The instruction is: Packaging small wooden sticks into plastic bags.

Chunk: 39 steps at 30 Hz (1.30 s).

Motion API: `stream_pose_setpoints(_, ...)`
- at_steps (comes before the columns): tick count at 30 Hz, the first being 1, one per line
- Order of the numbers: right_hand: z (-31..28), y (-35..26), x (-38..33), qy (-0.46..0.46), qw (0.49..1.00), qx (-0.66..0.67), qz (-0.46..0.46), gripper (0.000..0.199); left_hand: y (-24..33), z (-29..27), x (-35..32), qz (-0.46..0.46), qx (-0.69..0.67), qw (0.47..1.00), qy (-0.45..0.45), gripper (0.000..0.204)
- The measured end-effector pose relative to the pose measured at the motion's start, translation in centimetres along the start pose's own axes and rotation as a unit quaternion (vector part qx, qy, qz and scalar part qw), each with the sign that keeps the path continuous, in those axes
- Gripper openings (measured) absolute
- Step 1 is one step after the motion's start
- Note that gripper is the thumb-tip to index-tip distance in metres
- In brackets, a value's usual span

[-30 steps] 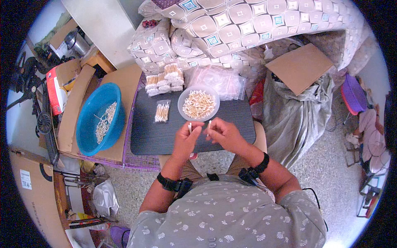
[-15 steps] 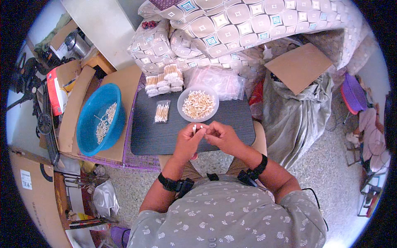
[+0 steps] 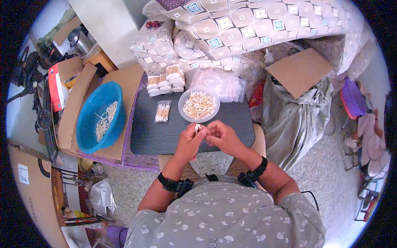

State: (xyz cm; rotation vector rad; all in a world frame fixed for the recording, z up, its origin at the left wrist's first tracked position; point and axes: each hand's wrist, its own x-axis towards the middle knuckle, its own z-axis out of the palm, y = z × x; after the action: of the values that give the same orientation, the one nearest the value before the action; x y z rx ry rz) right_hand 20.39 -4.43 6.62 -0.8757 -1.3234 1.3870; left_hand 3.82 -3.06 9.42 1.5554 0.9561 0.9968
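My left hand [image 3: 188, 141] is closed on a few cotton swabs [image 3: 198, 127], whose white tips poke out between thumb and fingers. Close against it, my right hand [image 3: 224, 137] has its fingertips pinched together; whatever they hold is hidden. Both hands are over the near edge of a small dark table [image 3: 142, 138]. Just beyond them stands a white bowl [image 3: 180, 110] heaped with wooden-stick cotton swabs. To its left lies a clear packet of swabs [image 3: 163, 112]. Behind are stacked swab packets [image 3: 166, 81] and a pile of clear plastic bags [image 3: 225, 85].
A blue basin [image 3: 84, 134] with loose swabs stands on cardboard [image 3: 129, 89] at the left. Patterned cushioned furniture [image 3: 248, 29] spans the back. At the right, a cardboard sheet [image 3: 300, 71] rests on a grey cloth-covered sack [image 3: 289, 120].
The swab tips in my left hand have shifted closer together and tilted. My right fingers have moved slightly against the left ones. The view has tipped a little.
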Motion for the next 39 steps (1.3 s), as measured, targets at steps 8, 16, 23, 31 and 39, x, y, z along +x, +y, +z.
stream_pose_setpoints(8,0.3,0.0,0.2,0.007,1.0,0.004,0.028,0.022,0.3,0.2,-0.1,-0.047,-0.077,0.996,-0.01,0.015)
stream_pose_setpoints(16,-0.3,0.2,0.0,0.016,0.998,-0.044,0.047,0.02,-2.1,-0.4,0.3,0.018,-0.105,0.993,0.047,0.029)
stream_pose_setpoints(23,-2.0,1.3,0.4,0.046,0.99,-0.123,0.049,0.017,-3.1,-2.0,0.2,-0.073,-0.26,0.962,0.029,0.025)
stream_pose_setpoints(31,-4.2,0.6,2.2,0.067,0.937,-0.34,-0.04,0.018,-6.0,-3.9,0.7,-0.096,-0.056,0.989,0.101,0.027)
stream_pose_setpoints(39,-6.5,-0.9,7.0,0.076,0.812,-0.536,-0.218,0.02,-12.0,-6.1,1.0,0.052,0.311,0.942,0.119,0.021)
